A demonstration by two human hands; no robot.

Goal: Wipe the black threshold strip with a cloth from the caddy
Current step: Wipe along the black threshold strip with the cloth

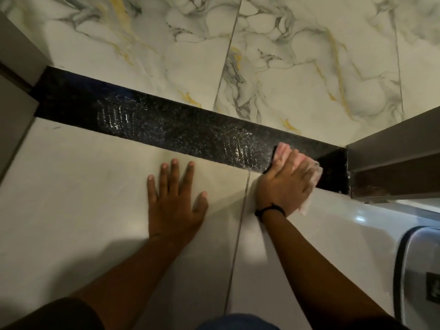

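Note:
The black threshold strip [166,125] runs diagonally across the floor from upper left to right, speckled and carrying wet streaks. My right hand [285,184] presses a pale pink cloth [283,151] flat on the strip's right end, close to the door frame. The cloth shows beyond my fingertips and under my palm's right edge. My left hand [176,198] lies flat on the plain tile just below the strip, fingers spread, holding nothing. The caddy is not in view.
A grey door frame [392,158] closes the strip's right end, and another grey frame [16,75] stands at the left. Marble-pattern tiles [285,55] lie beyond the strip. A grey plastic object [419,277] sits at the right edge. My knees show at the bottom.

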